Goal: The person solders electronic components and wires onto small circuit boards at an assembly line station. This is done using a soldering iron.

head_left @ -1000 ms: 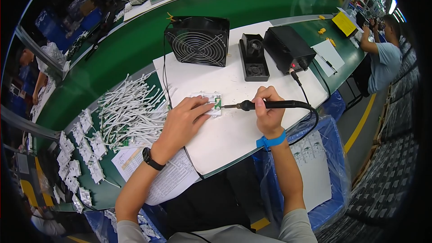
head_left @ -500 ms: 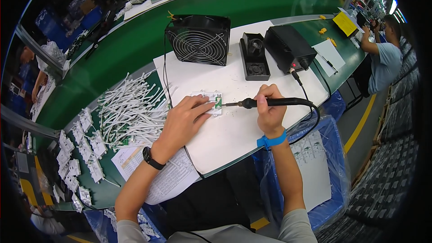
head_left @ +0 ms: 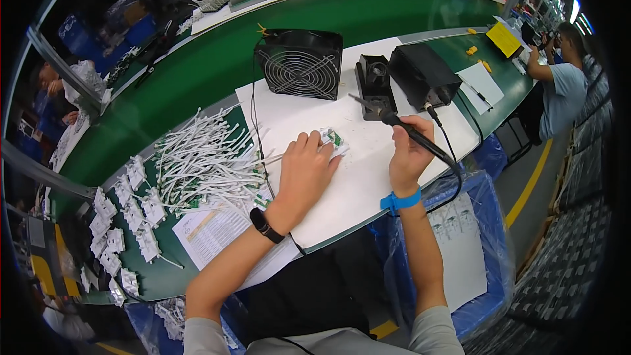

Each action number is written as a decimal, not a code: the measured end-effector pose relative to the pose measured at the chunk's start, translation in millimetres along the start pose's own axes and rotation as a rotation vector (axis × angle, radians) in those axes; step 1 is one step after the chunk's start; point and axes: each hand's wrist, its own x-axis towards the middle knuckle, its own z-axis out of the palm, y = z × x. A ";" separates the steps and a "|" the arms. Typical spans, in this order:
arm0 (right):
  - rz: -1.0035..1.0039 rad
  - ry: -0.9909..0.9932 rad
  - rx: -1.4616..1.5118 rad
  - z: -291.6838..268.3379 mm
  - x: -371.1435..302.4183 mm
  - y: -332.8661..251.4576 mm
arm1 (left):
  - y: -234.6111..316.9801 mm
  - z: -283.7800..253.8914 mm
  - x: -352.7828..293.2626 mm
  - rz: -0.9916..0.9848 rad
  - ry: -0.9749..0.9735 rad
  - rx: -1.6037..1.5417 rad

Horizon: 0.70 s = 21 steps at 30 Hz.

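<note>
White module [head_left: 335, 139] with a small green board rests at the left hand's fingertips, on the white sheet [head_left: 358, 200] covering the green bench. Nearest the person, a blue bin [head_left: 497, 253] lined with clear plastic stands below the bench edge on the right, and a printed page [head_left: 207, 231] lies partly under the left forearm. Beyond these, the left hand [head_left: 307, 167] grasps the module, fingers curled over its left end and thumb along the nearer side. Beside it lies a heap of white cables [head_left: 204, 164]. The right hand [head_left: 411, 154] grips a soldering iron [head_left: 392, 119] by its handle.

Half a second ago the iron's tip met the board's edge; now it points up and away, well apart from it, and the module has turned askew. That suggests the heating contact is finished or paused. Farther off stand a black iron holder [head_left: 376, 85], a power unit [head_left: 426, 73] and a fan [head_left: 299, 69].
</note>
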 end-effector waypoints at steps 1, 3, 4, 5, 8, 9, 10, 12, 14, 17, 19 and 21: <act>-0.095 -0.011 -0.056 1.8 1.1 -1.5 | 2.9 -1.8 -0.1 -0.036 -0.040 -0.043; -0.193 -0.025 -0.110 3.5 2.0 -4.1 | 6.1 -8.6 -3.4 -0.074 -0.075 -0.085; -0.217 -0.058 -0.159 2.9 2.5 -4.7 | 7.5 -12.9 -7.1 -0.076 -0.071 -0.127; -0.240 -0.092 -0.210 3.1 2.7 -5.2 | 8.1 -15.6 -10.4 -0.078 -0.067 -0.168; -0.227 -0.076 -0.182 8.4 -0.1 -9.0 | 2.5 -12.2 -19.6 -0.035 -0.062 -0.152; -0.230 -0.080 -0.180 8.4 -1.4 -8.9 | 1.3 -10.8 -21.2 -0.037 -0.057 -0.152; -0.218 -0.082 -0.170 7.3 -2.9 -7.5 | 0.2 -9.6 -22.3 -0.027 -0.054 -0.165; -0.210 -0.086 -0.159 3.5 -6.6 -4.4 | -0.7 -5.6 -24.9 -0.017 -0.046 -0.177; -0.152 -0.161 -0.146 -1.2 -9.4 -3.1 | 3.3 -1.1 -26.3 -0.048 0.009 -0.168; -0.146 -0.153 -0.157 7.8 -7.6 6.9 | 2.5 6.8 -25.2 -0.087 0.010 -0.147; -0.149 -0.177 -0.182 9.1 -8.5 2.1 | 6.6 8.3 -26.1 -0.105 0.024 -0.136; -0.150 -0.204 -0.210 8.4 -10.2 -0.7 | 9.1 10.7 -27.8 -0.125 0.037 -0.129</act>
